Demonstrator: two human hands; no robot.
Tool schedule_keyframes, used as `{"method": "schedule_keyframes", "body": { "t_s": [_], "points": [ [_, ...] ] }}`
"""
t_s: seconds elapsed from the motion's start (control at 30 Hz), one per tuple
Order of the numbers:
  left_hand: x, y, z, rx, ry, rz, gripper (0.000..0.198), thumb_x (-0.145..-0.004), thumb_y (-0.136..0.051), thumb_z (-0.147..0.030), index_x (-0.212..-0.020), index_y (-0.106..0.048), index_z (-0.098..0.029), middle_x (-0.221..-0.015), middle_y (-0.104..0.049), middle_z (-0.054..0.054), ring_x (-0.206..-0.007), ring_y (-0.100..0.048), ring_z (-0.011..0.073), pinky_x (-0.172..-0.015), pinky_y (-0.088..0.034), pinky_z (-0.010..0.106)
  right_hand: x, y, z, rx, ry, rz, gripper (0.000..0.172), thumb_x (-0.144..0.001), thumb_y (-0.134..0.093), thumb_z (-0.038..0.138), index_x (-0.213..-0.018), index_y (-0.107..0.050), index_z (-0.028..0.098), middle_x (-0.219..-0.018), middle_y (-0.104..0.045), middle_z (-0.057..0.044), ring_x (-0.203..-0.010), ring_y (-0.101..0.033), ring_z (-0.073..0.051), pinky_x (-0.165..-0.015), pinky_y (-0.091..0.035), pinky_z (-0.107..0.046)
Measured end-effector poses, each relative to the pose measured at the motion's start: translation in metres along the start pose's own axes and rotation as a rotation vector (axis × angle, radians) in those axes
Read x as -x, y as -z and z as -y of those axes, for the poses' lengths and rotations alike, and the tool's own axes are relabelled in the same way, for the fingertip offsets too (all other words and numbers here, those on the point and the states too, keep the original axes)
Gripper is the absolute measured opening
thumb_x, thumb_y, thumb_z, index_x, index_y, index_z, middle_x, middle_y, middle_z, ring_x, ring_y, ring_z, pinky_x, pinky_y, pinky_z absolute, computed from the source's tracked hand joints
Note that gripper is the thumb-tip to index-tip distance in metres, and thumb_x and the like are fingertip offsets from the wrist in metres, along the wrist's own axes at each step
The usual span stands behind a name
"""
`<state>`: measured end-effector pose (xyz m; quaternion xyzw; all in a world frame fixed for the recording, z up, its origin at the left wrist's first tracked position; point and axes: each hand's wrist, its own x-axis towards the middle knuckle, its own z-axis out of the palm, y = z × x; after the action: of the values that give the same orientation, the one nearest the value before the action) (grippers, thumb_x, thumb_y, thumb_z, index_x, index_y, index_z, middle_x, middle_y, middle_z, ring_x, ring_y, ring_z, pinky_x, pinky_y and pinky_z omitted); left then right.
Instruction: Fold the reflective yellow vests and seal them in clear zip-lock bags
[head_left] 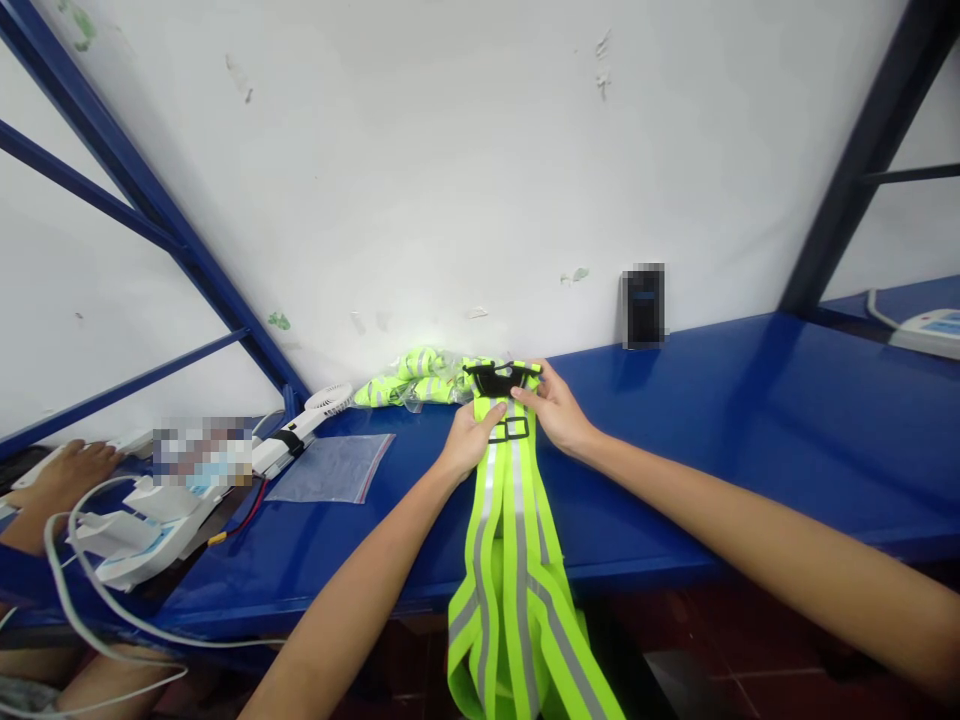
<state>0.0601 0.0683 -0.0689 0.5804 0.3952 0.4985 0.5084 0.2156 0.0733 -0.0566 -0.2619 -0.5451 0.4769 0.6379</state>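
Observation:
A neon yellow reflective vest [517, 540] made of straps with grey stripes hangs from the blue table's edge toward me. My left hand [474, 440] grips its upper end from the left, thumb on top beside the black buckles [516, 429]. On the other side my right hand [553, 408] pinches the top end, its thumb near the black part [499, 382] there. The fingers under the straps are hidden. Just behind the hands, several rolled yellow vests in clear plastic bags [420, 380] lie against the wall.
A flat clear zip bag [334, 468] lies left on the blue table [675, 450]. Nearby are a white handheld fan [326, 400], a power strip with plugs [161, 510] and white cables. Another person's hand [79, 470] rests far left. A dark box [643, 308] stands by the wall.

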Motion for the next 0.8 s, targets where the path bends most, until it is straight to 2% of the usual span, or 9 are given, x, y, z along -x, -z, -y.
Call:
{"method": "schedule_keyframes", "body": {
  "t_s": [0.1, 0.17, 0.3, 0.4, 0.47, 0.53, 0.63, 0.73, 0.8],
  "points": [
    [-0.001, 0.001, 0.001, 0.050, 0.031, 0.011, 0.043, -0.073, -0.075, -0.046, -0.100, -0.069, -0.013, -0.088, -0.075, 0.009, -0.086, -0.070, 0.0254, -0.074, -0.053, 0.033, 0.001, 0.004, 0.002, 0.102, 0.043, 0.056, 0.026, -0.074, -0.073, 0.033, -0.089, -0.053, 0.024, -0.090, -0.064, 0.001, -0.090, -0.060, -0.020, -0.089, -0.047, -0.034],
    [0.000, 0.001, 0.001, 0.104, 0.068, 0.017, 0.045, -0.071, -0.077, -0.046, -0.099, -0.068, -0.012, -0.086, -0.075, 0.009, -0.082, -0.070, 0.0249, -0.073, -0.053, 0.033, 0.001, 0.007, 0.004, 0.131, 0.047, 0.133, 0.023, -0.076, -0.072, 0.032, -0.086, -0.052, 0.024, -0.096, -0.066, -0.001, -0.094, -0.060, -0.021, -0.091, -0.046, -0.036],
    [0.001, 0.001, -0.002, 0.218, 0.140, 0.049, 0.048, -0.065, -0.083, -0.045, -0.095, -0.068, -0.011, -0.086, -0.074, 0.010, -0.083, -0.071, 0.0261, -0.077, -0.055, 0.037, 0.003, 0.016, 0.007, 0.232, 0.089, 0.235, 0.015, -0.082, -0.065, 0.030, -0.092, -0.056, 0.023, -0.107, -0.068, -0.004, -0.104, -0.060, -0.024, -0.095, -0.044, -0.040],
    [0.001, 0.002, -0.005, 0.307, 0.171, 0.080, 0.054, -0.064, -0.081, -0.053, -0.097, -0.068, -0.012, -0.091, -0.074, 0.013, -0.091, -0.070, 0.0295, -0.084, -0.055, 0.041, 0.003, 0.020, 0.006, 0.305, 0.139, 0.305, 0.008, -0.086, -0.058, 0.023, -0.094, -0.057, 0.023, -0.115, -0.068, -0.005, -0.114, -0.059, -0.025, -0.101, -0.040, -0.043],
    [0.001, 0.002, -0.006, 0.352, 0.181, 0.059, 0.058, -0.068, -0.074, -0.061, -0.099, -0.068, -0.013, -0.094, -0.074, 0.014, -0.095, -0.069, 0.0314, -0.086, -0.055, 0.043, 0.004, 0.021, 0.004, 0.341, 0.153, 0.344, 0.013, -0.084, -0.052, 0.014, -0.092, -0.058, 0.023, -0.121, -0.066, -0.004, -0.119, -0.057, -0.024, -0.104, -0.038, -0.043],
    [0.001, 0.001, -0.007, 0.364, 0.186, 0.024, 0.054, -0.071, -0.072, -0.060, -0.098, -0.068, -0.014, -0.094, -0.074, 0.013, -0.095, -0.070, 0.0312, -0.087, -0.055, 0.044, 0.005, 0.022, 0.003, 0.368, 0.157, 0.360, 0.023, -0.080, -0.047, 0.007, -0.092, -0.060, 0.023, -0.128, -0.064, -0.004, -0.123, -0.055, -0.024, -0.107, -0.035, -0.044],
    [0.001, 0.002, -0.009, 0.343, 0.193, -0.012, 0.041, -0.069, -0.079, -0.044, -0.094, -0.069, -0.013, -0.090, -0.075, 0.011, -0.088, -0.071, 0.0285, -0.086, -0.056, 0.043, 0.004, 0.025, 0.004, 0.382, 0.149, 0.393, 0.033, -0.076, -0.047, 0.002, -0.097, -0.061, 0.023, -0.139, -0.056, -0.004, -0.133, -0.048, -0.024, -0.111, -0.029, -0.047],
    [0.001, 0.003, -0.010, 0.344, 0.209, -0.026, 0.036, -0.066, -0.081, -0.034, -0.092, -0.069, -0.011, -0.088, -0.075, 0.011, -0.085, -0.072, 0.0277, -0.086, -0.056, 0.043, -0.001, 0.030, 0.012, 0.406, 0.123, 0.438, 0.034, -0.073, -0.058, 0.005, -0.102, -0.063, 0.023, -0.151, -0.042, -0.005, -0.142, -0.033, -0.027, -0.115, -0.022, -0.049],
    [0.001, 0.004, -0.010, 0.365, 0.190, -0.047, 0.039, -0.066, -0.081, -0.032, -0.096, -0.069, -0.010, -0.089, -0.075, 0.012, -0.088, -0.071, 0.0282, -0.088, -0.055, 0.043, -0.004, 0.031, 0.020, 0.402, 0.057, 0.469, 0.036, -0.071, -0.068, 0.012, -0.105, -0.066, 0.023, -0.149, -0.043, -0.006, -0.140, -0.036, -0.030, -0.112, -0.029, -0.050]
  ]
}}
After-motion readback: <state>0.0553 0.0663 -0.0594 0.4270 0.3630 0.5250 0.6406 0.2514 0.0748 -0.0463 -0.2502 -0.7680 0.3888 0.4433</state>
